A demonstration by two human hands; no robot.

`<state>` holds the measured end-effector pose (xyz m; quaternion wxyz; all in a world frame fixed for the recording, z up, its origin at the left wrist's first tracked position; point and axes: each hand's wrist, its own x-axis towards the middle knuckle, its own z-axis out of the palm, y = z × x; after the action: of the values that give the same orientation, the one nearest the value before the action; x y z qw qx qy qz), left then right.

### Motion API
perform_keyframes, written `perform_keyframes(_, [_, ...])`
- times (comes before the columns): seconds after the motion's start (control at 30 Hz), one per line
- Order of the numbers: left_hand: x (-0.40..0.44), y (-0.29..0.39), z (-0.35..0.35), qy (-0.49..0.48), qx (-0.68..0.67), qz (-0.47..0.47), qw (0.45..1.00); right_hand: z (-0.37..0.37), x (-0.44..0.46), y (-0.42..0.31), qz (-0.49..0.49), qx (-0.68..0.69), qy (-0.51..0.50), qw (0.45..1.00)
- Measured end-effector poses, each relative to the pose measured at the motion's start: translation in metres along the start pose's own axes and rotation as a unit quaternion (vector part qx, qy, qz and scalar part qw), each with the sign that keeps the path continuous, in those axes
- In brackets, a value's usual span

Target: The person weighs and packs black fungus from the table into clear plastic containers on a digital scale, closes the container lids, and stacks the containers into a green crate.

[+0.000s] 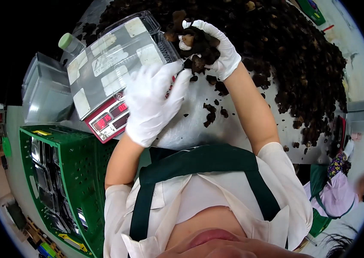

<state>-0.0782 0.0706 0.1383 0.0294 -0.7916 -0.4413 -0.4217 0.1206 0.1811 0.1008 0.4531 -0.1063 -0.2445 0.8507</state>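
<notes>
My right hand [221, 51], in a white glove, is closed around a clump of dark wood ear mushrooms [202, 45] above the metal table. My left hand [154, 101], also gloved in white, reaches over the right front edge of a digital scale [106, 69]. Its thumb and forefinger are apart, their tips close to the corner of a clear plastic container [164, 45]; whether they touch it I cannot tell. The scale has a grey platform with pale stickers and a red front with lit digits.
A large heap of wood ear mushrooms [285, 56] covers the far and right parts of the metal table [182, 129]. Left stand a green-lidded jar [68, 42], a clear bin [46, 92] and a green crate [85, 180] of plastic containers. Another person [334, 193] is at right.
</notes>
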Motion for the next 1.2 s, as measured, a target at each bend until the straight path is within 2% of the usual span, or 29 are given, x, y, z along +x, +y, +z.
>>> perform_keyframes(0.03, [0.005,0.0,0.013,0.039,-0.005,0.023,0.999,0.01,-0.002,0.003,-0.003,-0.009,0.009,1.0])
perform_keyframes(0.07, [0.008,0.001,0.019,0.033,-0.013,0.022,0.999,0.015,-0.003,0.005,-0.007,-0.018,0.019,1.0])
perform_keyframes(0.13, [0.009,0.007,0.02,-0.017,-0.018,-0.028,0.999,0.015,-0.006,0.007,-0.015,-0.025,0.003,1.0])
perform_keyframes(0.17, [0.009,0.008,0.021,-0.016,-0.019,-0.026,0.999,0.019,-0.008,0.008,-0.028,-0.044,0.038,0.998])
perform_keyframes(0.23, [0.008,0.009,0.026,-0.025,-0.093,-0.095,0.991,0.02,-0.01,0.011,-0.056,-0.064,0.096,0.992])
perform_keyframes(0.27, [0.008,0.009,0.026,-0.026,-0.094,-0.092,0.991,0.019,-0.01,0.013,-0.059,-0.064,0.097,0.992])
perform_keyframes(0.33, [0.007,0.009,0.026,-0.054,-0.162,-0.153,0.973,0.017,-0.009,0.015,-0.063,-0.041,0.082,0.994])
perform_keyframes(0.37, [0.005,0.009,0.028,-0.055,-0.162,-0.152,0.973,0.016,-0.009,0.013,-0.04,-0.028,0.04,0.998])
perform_keyframes(0.4, [0.003,0.008,0.03,-0.041,-0.173,-0.156,0.972,0.016,-0.009,0.014,-0.041,-0.027,0.04,0.998])
perform_keyframes(0.47, [0.001,0.008,0.029,-0.029,-0.183,-0.159,0.97,0.018,-0.01,0.017,-0.067,-0.045,0.102,0.992])
perform_keyframes(0.57, [0.0,0.008,0.027,-0.052,-0.202,-0.183,0.961,0.016,-0.01,0.018,-0.071,-0.061,0.108,0.99])
perform_keyframes(0.63, [-0.002,0.003,0.031,-0.018,-0.243,-0.114,0.963,0.014,-0.011,0.014,-0.056,-0.048,0.099,0.992])
perform_keyframes(0.67, [-0.001,0.005,0.029,-0.019,-0.243,-0.113,0.963,0.014,-0.012,0.012,-0.04,-0.036,0.09,0.994])
perform_keyframes(0.73, [0.001,0.011,0.024,-0.059,-0.298,-0.188,0.934,0.017,-0.014,0.013,-0.052,-0.043,0.102,0.993])
perform_keyframes(0.87, [0.008,0.018,0.018,-0.085,-0.289,-0.246,0.921,0.017,-0.013,0.015,-0.078,-0.048,0.099,0.991])
perform_keyframes(0.93, [0.016,0.025,0.011,-0.15,-0.281,-0.352,0.88,0.025,-0.017,0.015,-0.072,-0.044,0.107,0.991])
perform_keyframes(0.97, [0.014,0.023,0.013,-0.15,-0.281,-0.352,0.88,0.028,-0.018,0.015,-0.069,-0.065,0.107,0.99])
perform_keyframes(1.03, [0.006,0.016,0.017,-0.088,-0.285,-0.243,0.923,0.029,-0.018,0.014,-0.067,-0.086,0.108,0.988])
perform_keyframes(1.07, [0.004,0.013,0.017,-0.088,-0.285,-0.243,0.923,0.029,-0.016,0.013,-0.072,-0.107,0.112,0.985])
perform_keyframes(1.13, [0.001,0.008,0.016,-0.063,-0.155,-0.141,0.976,0.031,-0.016,0.012,-0.077,-0.129,0.115,0.982])
perform_keyframes(1.17, [0.001,0.007,0.017,-0.062,-0.155,-0.142,0.976,0.037,-0.017,0.011,-0.069,-0.14,0.134,0.979])
perform_keyframes(1.2, [0.001,0.006,0.018,-0.01,-0.164,-0.137,0.977,0.042,-0.018,0.012,-0.061,-0.15,0.152,0.975])
